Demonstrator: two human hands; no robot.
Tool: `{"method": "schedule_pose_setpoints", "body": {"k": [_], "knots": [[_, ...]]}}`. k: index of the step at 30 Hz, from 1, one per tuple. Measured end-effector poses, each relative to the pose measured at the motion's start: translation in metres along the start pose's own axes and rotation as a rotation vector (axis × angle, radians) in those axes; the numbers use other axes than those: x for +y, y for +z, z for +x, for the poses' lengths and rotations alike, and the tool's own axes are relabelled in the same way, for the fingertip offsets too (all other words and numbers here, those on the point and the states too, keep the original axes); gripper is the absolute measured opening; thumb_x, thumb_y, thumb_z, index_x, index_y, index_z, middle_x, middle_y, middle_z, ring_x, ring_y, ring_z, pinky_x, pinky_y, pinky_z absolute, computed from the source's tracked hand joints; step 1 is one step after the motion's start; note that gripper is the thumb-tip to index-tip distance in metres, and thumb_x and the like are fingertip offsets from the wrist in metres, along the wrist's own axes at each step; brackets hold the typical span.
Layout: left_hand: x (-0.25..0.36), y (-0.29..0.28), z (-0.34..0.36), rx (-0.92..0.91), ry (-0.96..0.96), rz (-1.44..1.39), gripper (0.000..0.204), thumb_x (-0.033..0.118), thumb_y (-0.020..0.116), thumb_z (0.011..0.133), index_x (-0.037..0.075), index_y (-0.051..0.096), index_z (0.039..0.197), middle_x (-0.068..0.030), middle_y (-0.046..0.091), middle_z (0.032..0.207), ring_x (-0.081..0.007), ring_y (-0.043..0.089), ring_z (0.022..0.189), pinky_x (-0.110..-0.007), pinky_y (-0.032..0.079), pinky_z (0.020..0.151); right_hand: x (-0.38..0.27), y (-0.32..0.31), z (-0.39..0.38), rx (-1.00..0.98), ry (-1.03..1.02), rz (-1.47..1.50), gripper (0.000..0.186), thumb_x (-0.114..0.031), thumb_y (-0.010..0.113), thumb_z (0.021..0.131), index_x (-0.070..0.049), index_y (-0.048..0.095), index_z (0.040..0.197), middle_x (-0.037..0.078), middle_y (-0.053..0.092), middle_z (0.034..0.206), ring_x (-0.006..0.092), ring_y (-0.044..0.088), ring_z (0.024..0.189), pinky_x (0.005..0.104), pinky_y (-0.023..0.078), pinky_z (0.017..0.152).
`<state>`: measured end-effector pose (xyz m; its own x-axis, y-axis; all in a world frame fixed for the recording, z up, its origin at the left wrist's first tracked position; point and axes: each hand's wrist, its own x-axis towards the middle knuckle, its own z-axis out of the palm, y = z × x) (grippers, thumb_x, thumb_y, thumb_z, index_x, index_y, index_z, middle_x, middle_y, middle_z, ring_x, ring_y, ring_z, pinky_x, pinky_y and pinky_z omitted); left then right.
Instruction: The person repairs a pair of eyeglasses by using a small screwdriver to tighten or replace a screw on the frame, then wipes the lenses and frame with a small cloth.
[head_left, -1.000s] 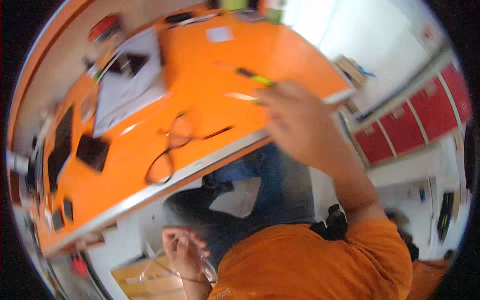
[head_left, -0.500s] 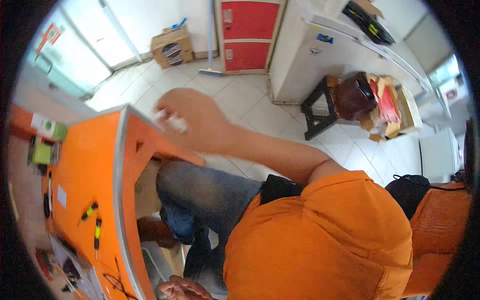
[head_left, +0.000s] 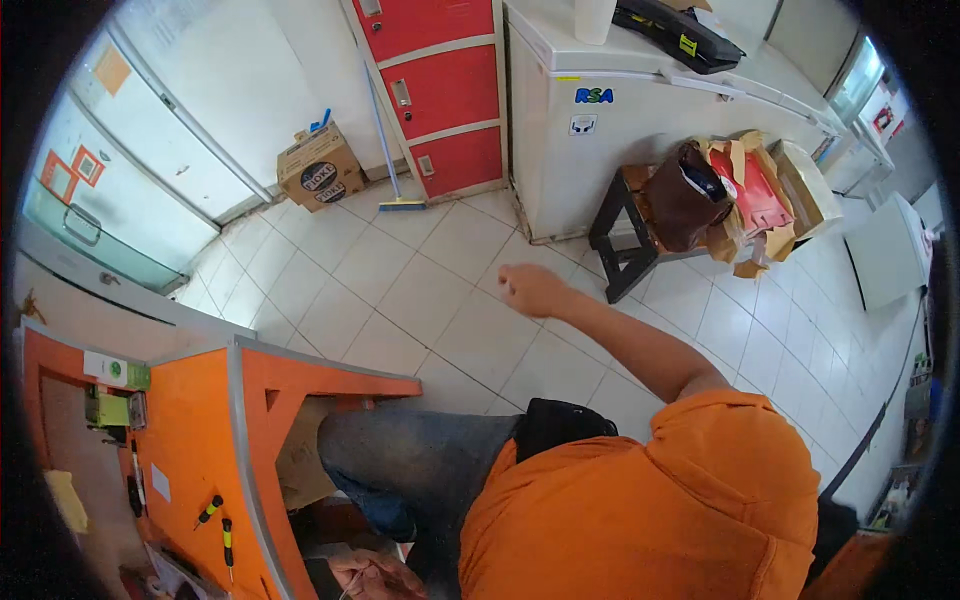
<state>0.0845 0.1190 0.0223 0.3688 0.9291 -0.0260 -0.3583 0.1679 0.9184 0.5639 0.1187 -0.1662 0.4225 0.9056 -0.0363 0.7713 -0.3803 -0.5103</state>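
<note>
The right hand [head_left: 530,290] hangs over the tiled floor [head_left: 395,275], its fingers curled into a loose fist, though whether anything sits inside I cannot tell. The left hand [head_left: 376,576] is low beside the orange table [head_left: 190,420], its finger state unclear; two yellow-and-black screwdrivers [head_left: 228,543] lie near each other on the tabletop.

I lose part of the worktop [head_left: 190,385] at the lower edge. Just right of it, the left hand [head_left: 376,576] is cut off too, so I can't tell its grip. Farther right of the worktop, the right hand [head_left: 532,290] hides its palm; I can't see whether it holds anything.
</note>
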Motion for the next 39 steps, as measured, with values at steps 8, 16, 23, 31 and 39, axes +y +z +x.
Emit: {"method": "schedule_pose_setpoints", "body": {"k": [8,16,23,31,39], "knots": [[-0.006,0.01,-0.022,0.06,0.039,0.075,0.02,0.024,0.065,0.093,0.005,0.062,0.099,-0.0089,0.064,0.069,-0.0131,0.049,0.04,-0.026,0.044,0.035,-0.029,0.011,-0.004,-0.135,-0.052,0.01,0.029,-0.022,0.062,0.084,-0.006,0.058,0.107,0.018,0.065,0.099,0.0375,0.062,0.095,0.0482,0.049,0.081],[0.009,0.043,-0.027,0.142,0.105,0.203,0.027,0.03,0.066,0.092,0.005,0.058,0.1,-0.0072,0.062,0.067,-0.0118,0.051,0.043,-0.025,0.045,0.037,0.068,-0.098,0.037,0.871,0.003,-0.012,0.015,-0.015,0.061,0.084,-0.006,0.061,0.095,0.015,0.066,0.083,0.0341,0.065,0.077,0.0437,0.051,0.069],[-0.002,0.006,-0.013,0.056,0.16,0.138,0.019,0.021,0.055,0.099,0.004,0.062,0.101,-0.0103,0.068,0.078,-0.0142,0.056,0.045,-0.027,0.049,0.038,0.211,-0.365,0.019,1.395,0.667,-0.321,0.043,-0.038,0.061,0.085,-0.011,0.064,0.118,0.021,0.058,0.116,0.0414,0.054,0.11,0.0541,0.04,0.097],[-0.003,0.049,-0.004,0.213,0.067,-0.062,0.014,0.013,0.055,0.097,0.003,0.059,0.089,-0.0098,0.064,0.066,-0.0132,0.054,0.044,-0.028,0.049,0.039,0.252,-0.436,0.018,1.023,1.031,-0.322,0.038,-0.033,0.051,0.089,-0.014,0.065,0.119,0.016,0.043,0.138,0.0404,0.038,0.128,0.0619,0.033,0.1],[-0.017,-0.007,0.003,-0.194,0.013,-0.219,0.038,0.026,0.037,0.104,-0.004,0.061,0.108,-0.0228,0.069,0.096,-0.0331,0.07,0.072,-0.043,0.059,0.055,0.252,-0.452,0.031,1.04,1.076,-0.335,0.04,-0.031,0.049,0.09,-0.015,0.062,0.125,0.015,0.044,0.142,0.041,0.036,0.132,0.0637,0.028,0.103]]}}
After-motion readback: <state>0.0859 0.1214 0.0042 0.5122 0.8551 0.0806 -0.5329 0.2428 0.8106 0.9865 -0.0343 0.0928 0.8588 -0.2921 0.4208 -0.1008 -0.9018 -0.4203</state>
